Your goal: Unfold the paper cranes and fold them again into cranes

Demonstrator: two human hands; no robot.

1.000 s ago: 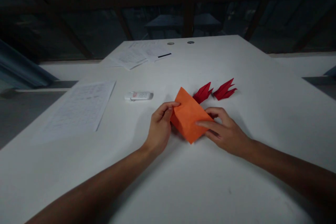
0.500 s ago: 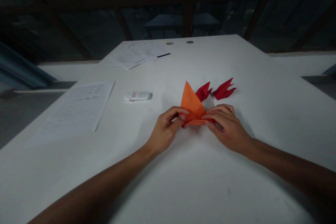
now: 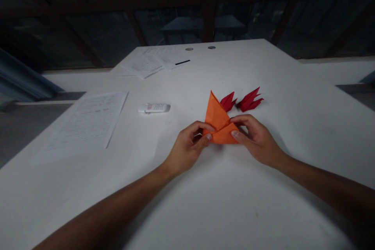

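Between my two hands is a folded sheet of orange origami paper [image 3: 217, 116], held just over the white table. One pointed flap stands up at the back, and a lower flap faces me with a slanting fold line. My left hand [image 3: 189, 146] pinches the left corner, thumb in front and fingers behind the flap's edge. On the other side my right hand [image 3: 258, 138] grips the right corner between thumb and fingers. Just beyond the orange paper lie two red folded paper pieces, the left one [image 3: 228, 101] partly hidden by it and the right one [image 3: 250, 99] in full view.
A white capped tube or marker [image 3: 154, 108] lies left of my hands. Written sheets [image 3: 88, 121] rest at the left, with more papers [image 3: 149, 62] and a dark strip [image 3: 182, 62] farther back. Two round inserts [image 3: 189, 49] sit near the far edge of the table [image 3: 187, 211].
The orange paper's lower flap has turned up toward me and now shows a broad face. My right thumb has moved onto its front, with the fingers shifted behind the right corner.
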